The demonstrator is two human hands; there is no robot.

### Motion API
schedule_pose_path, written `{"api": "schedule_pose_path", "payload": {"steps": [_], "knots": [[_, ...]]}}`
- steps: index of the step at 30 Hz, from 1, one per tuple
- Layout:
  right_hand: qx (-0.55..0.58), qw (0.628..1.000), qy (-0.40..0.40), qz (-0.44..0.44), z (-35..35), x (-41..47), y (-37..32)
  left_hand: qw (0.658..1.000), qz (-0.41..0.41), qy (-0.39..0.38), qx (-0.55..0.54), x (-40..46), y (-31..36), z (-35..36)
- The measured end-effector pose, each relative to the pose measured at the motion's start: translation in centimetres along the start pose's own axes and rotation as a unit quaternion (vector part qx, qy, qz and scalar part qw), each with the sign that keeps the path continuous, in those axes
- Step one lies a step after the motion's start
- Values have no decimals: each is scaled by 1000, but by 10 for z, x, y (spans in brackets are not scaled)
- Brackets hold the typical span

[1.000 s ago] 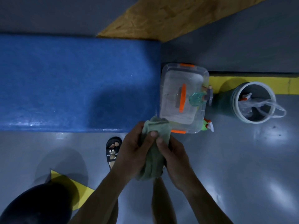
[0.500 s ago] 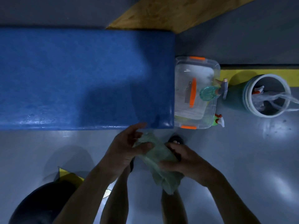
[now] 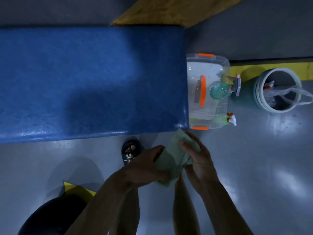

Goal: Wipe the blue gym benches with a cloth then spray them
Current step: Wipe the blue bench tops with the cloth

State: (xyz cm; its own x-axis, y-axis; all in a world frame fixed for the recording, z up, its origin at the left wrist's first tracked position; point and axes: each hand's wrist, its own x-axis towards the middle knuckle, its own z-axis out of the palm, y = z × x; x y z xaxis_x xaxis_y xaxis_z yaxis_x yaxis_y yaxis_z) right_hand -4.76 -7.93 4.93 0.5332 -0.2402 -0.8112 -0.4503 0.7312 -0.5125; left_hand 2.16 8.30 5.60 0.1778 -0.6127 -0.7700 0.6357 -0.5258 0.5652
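Observation:
A long blue gym bench [image 3: 88,82] fills the left and middle of the view, with wet glints along its near edge. Just below its right corner, both hands hold a pale green cloth [image 3: 171,160] over the floor. My left hand [image 3: 145,165] grips the cloth's lower left part. My right hand [image 3: 198,156] grips its upper right part, thumb pressed on top. A teal spray bottle [image 3: 220,90] lies on the clear box to the right of the bench. A green spray bottle [image 3: 229,120] with a white and red nozzle lies beside the box.
A clear plastic box [image 3: 208,68] with orange clips stands against the bench's right end. A round bucket [image 3: 277,90] with bottles inside stands further right on the grey floor. A sandalled foot [image 3: 130,151] is near the bench edge. A wooden board [image 3: 169,11] lies behind.
The view has shifted so the bench reaches further right. Both hands have reworked their hold on the cloth, which now reaches up near the bench's right corner.

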Motion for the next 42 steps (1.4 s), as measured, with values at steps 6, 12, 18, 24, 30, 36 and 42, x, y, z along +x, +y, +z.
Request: {"api": "schedule_pose_path", "payload": {"steps": [6,12,18,24,30,36,42], "knots": [[-124,990,-18,-71,10,-11,3,997,3,74,6,-4,-9,-7],[-340,910,-11,-237,23,-41,9,991,-16,126,-31,-6,-3,-5],[-390,890,-48,-233,15,-61,9,964,-69,132,-220,-7,6,3],[-250,949,-80,-172,-8,-58,-5,967,-3,96,-235,1,5,18],[-270,959,24,-87,-23,-29,-8,980,74,114,-145,10,10,35],[-252,966,-62,16,-23,-13,-9,967,149,201,42,8,-1,29],[-450,866,158,-151,-51,32,-31,836,161,413,324,-16,-35,-36]]}}
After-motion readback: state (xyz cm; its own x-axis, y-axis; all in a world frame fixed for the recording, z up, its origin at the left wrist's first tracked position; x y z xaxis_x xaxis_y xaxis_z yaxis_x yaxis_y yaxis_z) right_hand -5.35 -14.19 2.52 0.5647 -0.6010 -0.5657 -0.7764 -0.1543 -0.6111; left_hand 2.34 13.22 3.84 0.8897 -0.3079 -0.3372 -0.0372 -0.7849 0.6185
